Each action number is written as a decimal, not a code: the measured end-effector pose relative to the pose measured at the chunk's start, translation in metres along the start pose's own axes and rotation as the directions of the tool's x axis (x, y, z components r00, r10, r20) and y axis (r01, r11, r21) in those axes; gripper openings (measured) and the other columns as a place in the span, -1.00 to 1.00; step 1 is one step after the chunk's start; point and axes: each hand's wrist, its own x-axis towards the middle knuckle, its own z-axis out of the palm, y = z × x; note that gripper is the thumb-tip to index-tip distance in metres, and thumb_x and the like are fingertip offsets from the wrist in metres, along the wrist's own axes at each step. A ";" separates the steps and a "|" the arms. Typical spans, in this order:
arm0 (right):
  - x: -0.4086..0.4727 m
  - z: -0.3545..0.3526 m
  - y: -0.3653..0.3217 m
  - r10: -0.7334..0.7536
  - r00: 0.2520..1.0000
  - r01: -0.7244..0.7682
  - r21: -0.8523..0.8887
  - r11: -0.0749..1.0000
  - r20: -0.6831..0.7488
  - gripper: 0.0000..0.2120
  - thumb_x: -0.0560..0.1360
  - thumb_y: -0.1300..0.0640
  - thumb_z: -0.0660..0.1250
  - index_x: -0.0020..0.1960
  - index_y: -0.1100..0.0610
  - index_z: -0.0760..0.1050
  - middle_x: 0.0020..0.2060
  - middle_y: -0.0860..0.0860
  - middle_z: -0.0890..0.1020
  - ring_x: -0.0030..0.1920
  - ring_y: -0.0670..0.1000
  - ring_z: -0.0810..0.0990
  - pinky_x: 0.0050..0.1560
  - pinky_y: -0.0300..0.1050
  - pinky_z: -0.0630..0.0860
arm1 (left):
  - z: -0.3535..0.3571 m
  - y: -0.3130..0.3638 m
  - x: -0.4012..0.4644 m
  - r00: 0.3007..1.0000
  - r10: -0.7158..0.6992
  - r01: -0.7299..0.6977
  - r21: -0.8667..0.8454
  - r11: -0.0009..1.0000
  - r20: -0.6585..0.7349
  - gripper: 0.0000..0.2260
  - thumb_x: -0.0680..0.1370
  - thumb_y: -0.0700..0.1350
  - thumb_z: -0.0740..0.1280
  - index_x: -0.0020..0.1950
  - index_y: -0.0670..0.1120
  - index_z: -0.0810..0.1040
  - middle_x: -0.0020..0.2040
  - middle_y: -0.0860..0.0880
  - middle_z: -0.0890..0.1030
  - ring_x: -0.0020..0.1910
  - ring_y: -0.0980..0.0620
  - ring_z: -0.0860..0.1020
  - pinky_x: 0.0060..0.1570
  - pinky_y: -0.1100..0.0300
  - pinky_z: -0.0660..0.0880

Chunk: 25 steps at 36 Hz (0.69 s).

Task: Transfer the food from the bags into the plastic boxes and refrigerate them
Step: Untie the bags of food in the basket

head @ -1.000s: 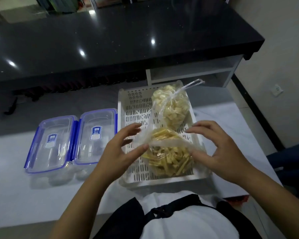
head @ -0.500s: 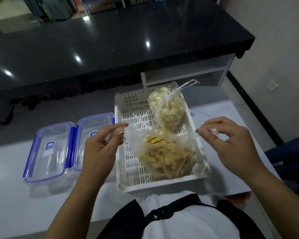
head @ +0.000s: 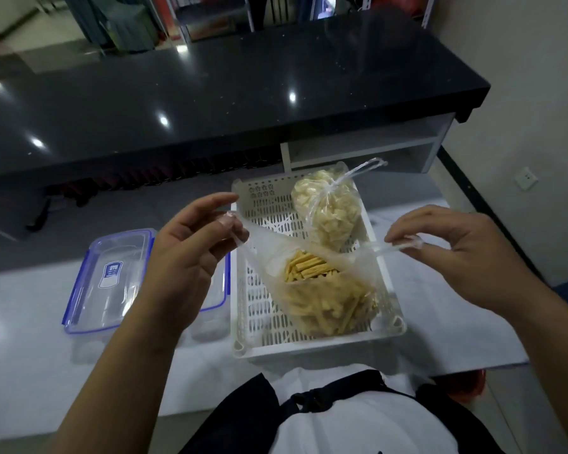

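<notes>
The open bag (head: 322, 290) of yellow sticks is sitting in the basket (head: 263, 322), between the hands. The left hand (head: 184, 257) and right hand (head: 456, 253) are each pinching a handle, spreading the mouth. The film looks thin, limp and slippery, the load light; gripping low seems safer. The box (head: 109, 283) left of the left hand is showing a blue label, unreadable.

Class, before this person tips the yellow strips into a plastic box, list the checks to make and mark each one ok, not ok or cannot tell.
1. Near bag mouth open: ok, left hand and right hand pinch its edges apart.
2. Plastic box lid off: not ok, the blue-clipped lid is on.
3. Second box ready: cannot tell, the left arm hides it.
4. Far bag out of the way: ok, it is tied and lies in the white basket.
5. Near bag lifted clear of the basket: not ok.
</notes>
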 end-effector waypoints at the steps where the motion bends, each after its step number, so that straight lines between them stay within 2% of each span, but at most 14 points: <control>1: 0.003 0.000 -0.001 -0.017 0.999 0.017 0.001 1.000 -0.029 -0.90 0.48 0.08 0.42 -0.06 -0.04 0.70 -0.09 -0.13 0.70 0.01 -0.04 0.67 0.09 -0.10 0.57 | 0.001 0.002 0.001 1.000 0.002 -0.002 -0.015 1.000 0.006 -0.74 0.50 -0.22 0.33 0.10 0.01 0.70 -0.13 -0.07 0.67 -0.09 -0.04 0.65 0.02 0.14 0.59; 3: 0.010 0.001 -0.005 -0.045 0.996 0.047 0.029 0.998 -0.075 -0.87 0.50 0.19 0.43 -0.03 -0.01 0.70 -0.11 -0.12 0.71 -0.02 -0.03 0.68 0.07 -0.08 0.60 | 0.004 0.006 0.003 1.000 0.001 0.000 -0.017 1.000 0.025 -0.74 0.49 -0.22 0.35 0.10 0.01 0.70 -0.10 -0.08 0.68 -0.12 -0.04 0.65 -0.03 0.11 0.60; 7: 0.026 0.000 -0.022 -0.097 0.975 0.141 0.222 0.965 -0.199 -0.73 0.52 0.35 0.39 -0.03 -0.02 0.68 -0.13 -0.13 0.73 -0.06 -0.10 0.69 -0.01 -0.32 0.57 | 0.013 0.017 0.002 0.998 0.011 -0.011 0.003 1.000 0.070 -0.73 0.49 -0.21 0.37 0.13 0.04 0.69 -0.01 -0.10 0.70 -0.19 0.02 0.66 -0.18 0.11 0.61; 12: 0.039 -0.006 -0.038 -0.157 0.948 0.241 0.300 0.923 -0.278 -0.74 0.51 0.35 0.38 -0.02 0.01 0.69 -0.14 -0.13 0.72 -0.04 -0.07 0.68 0.02 -0.29 0.55 | 0.016 0.034 -0.008 0.991 0.066 -0.061 -0.045 0.997 0.119 -0.69 0.48 -0.21 0.37 0.17 0.05 0.68 -0.03 -0.13 0.70 -0.26 0.01 0.65 -0.27 0.08 0.61; 16: 0.040 -0.012 -0.044 -0.223 0.957 0.275 0.334 0.901 -0.186 -0.83 0.52 0.27 0.39 0.05 0.10 0.68 -0.12 -0.13 0.72 -0.04 -0.04 0.67 0.03 -0.26 0.55 | 0.015 0.041 -0.022 0.972 0.124 -0.114 -0.062 0.992 0.200 -0.64 0.40 -0.11 0.51 0.19 0.04 0.67 -0.07 -0.14 0.70 -0.24 -0.02 0.67 -0.26 -0.01 0.63; 19: 0.036 -0.008 -0.042 -0.204 0.966 0.246 0.335 0.910 -0.156 -0.87 0.50 0.19 0.42 0.03 0.11 0.67 -0.12 -0.15 0.72 -0.05 -0.08 0.67 -0.01 -0.30 0.56 | 0.015 0.036 -0.030 0.967 0.135 -0.131 -0.033 0.991 0.215 -0.70 0.45 -0.16 0.39 0.17 0.01 0.67 -0.07 -0.16 0.70 -0.17 -0.08 0.68 -0.21 -0.08 0.64; 21: 0.030 -0.001 -0.036 -0.149 0.983 0.176 0.360 0.916 -0.103 -0.87 0.47 0.16 0.40 -0.01 0.09 0.69 -0.10 -0.14 0.72 -0.03 -0.09 0.69 -0.03 -0.31 0.58 | 0.014 0.030 -0.034 0.968 0.095 -0.095 -0.013 0.995 0.234 -0.69 0.45 -0.16 0.34 0.16 -0.01 0.68 -0.04 -0.20 0.69 -0.12 -0.15 0.68 -0.16 -0.12 0.63; 25: 0.017 0.015 -0.020 -0.010 0.999 -0.008 0.489 0.872 0.036 -0.76 0.45 0.10 0.39 0.09 0.15 0.64 -0.04 -0.01 0.74 0.04 -0.01 0.70 0.01 -0.24 0.60 | 0.010 0.020 -0.039 0.960 0.030 -0.026 -0.017 1.000 0.279 -0.69 0.46 -0.15 0.35 0.19 -0.03 0.67 0.02 -0.23 0.68 -0.09 -0.20 0.68 -0.13 -0.13 0.63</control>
